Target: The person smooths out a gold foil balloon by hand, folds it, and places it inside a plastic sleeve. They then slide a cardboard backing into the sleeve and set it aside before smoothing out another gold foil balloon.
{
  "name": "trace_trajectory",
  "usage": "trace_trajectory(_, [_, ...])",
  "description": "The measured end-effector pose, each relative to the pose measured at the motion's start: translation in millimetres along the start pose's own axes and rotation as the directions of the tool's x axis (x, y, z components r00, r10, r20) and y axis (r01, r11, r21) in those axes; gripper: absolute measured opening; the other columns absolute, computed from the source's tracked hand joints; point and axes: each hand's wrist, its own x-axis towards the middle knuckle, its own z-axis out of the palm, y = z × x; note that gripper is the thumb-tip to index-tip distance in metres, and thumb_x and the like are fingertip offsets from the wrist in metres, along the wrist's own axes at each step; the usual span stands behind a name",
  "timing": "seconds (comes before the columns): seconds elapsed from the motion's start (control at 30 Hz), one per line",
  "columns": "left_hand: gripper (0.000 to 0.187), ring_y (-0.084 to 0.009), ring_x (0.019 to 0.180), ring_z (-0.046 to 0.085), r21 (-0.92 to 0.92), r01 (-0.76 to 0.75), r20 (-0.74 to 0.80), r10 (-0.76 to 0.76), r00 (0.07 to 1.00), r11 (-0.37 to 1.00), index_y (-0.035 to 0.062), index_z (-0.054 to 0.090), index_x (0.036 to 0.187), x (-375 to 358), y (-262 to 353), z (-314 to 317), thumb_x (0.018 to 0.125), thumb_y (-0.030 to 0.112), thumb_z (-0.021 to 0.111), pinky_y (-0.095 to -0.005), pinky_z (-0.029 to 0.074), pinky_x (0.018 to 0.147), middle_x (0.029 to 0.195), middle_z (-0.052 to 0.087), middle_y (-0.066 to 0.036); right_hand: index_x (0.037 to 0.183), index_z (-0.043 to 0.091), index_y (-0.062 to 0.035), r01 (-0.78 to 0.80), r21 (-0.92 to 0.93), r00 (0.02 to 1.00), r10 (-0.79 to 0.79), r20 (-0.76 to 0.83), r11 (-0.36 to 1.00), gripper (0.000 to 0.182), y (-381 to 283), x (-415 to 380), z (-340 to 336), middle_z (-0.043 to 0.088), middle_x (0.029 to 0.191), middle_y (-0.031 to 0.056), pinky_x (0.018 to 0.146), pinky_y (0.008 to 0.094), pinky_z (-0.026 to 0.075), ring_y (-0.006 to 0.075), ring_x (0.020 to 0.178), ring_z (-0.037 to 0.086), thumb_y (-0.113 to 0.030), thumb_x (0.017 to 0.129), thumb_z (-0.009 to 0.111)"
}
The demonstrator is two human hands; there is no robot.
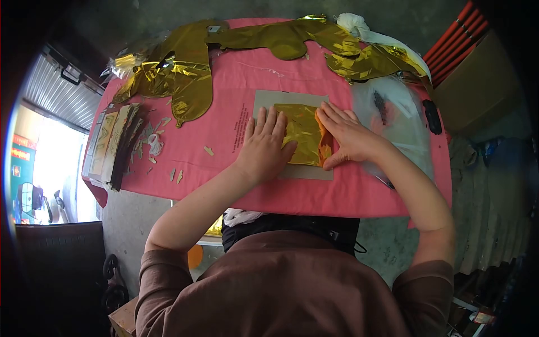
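Observation:
A folded piece of gold foil (300, 129), like a flattened foil balloon, lies on a grey cardboard sheet (306, 173) near the table's middle. My left hand (265, 143) rests flat over the foil's left edge, fingers stretched and palm down. Along the opposite edge, my right hand (351, 135) touches the foil with its fingers extended and its thumb apart. The foil between the hands is creased and bulges slightly beside the right hand. Whether the right fingertips pinch any of it is hard to see, but the hand looks spread.
Unfolded gold foil balloons (193, 67) lie along the back of the pink-covered table (241, 194). At left sit a stack of cards (115, 140) and scattered paper scraps (151, 143). Clear plastic bags (393, 123) and a black object (432, 117) are at right.

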Motion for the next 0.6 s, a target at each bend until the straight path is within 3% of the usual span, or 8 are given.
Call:
trace_trajectory(0.43, [0.069,-0.0371,0.136,0.023,0.069,-0.046,-0.052,0.049,0.997,0.997,-0.0003,0.034,0.137,-0.8,-2.9,9.0,0.087,0.044,0.049,-0.0497,0.018,0.109,0.143,0.028,-0.023,0.141,0.014,0.0077,-0.041,-0.189,0.993,0.062,0.104,0.981,0.127,-5.0,1.6,-18.8,0.015,0.148,0.0251,0.114,0.0437,0.006,0.0289,0.140,0.012,-0.059,0.052,0.076])
trace_trajectory(0.6, [0.069,-0.0372,0.136,0.022,0.063,-0.036,-0.045,0.039,0.998,0.997,-0.0008,0.032,0.137,-0.8,-1.4,6.7,0.088,0.045,0.048,-0.0500,0.018,0.109,0.143,0.028,-0.024,0.141,0.014,0.0078,-0.006,-0.142,0.998,0.013,0.054,0.990,0.127,1.2,-2.6,-10.6,0.015,0.148,0.0253,0.114,0.0439,0.004,0.0296,0.140,0.011,-0.057,0.052,0.077])
